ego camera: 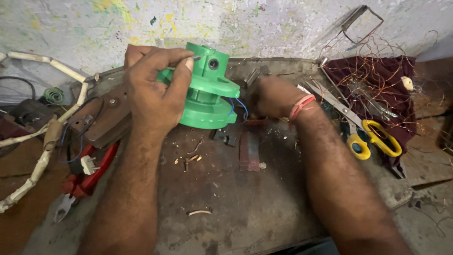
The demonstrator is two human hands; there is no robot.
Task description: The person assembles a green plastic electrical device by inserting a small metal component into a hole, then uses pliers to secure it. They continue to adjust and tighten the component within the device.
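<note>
A green plastic motor housing point(207, 97) stands on the dark metal bench plate point(245, 203), near the wall. My left hand point(153, 92) is clasped over its left side, with the forefinger and thumb pinching a thin metal pin at its top. My right hand point(271, 97) is closed just right of the housing, where blue and black wires point(241, 107) come out; what it grips is hidden. A red band circles my right wrist.
Yellow-handled scissors point(365, 132) and tangled copper wire on a maroon cloth point(382, 80) lie at the right. Red-handled pliers point(87, 182) and a frayed white cord point(45, 141) lie at the left. Small screws and a reddish block point(249, 151) sit mid-bench.
</note>
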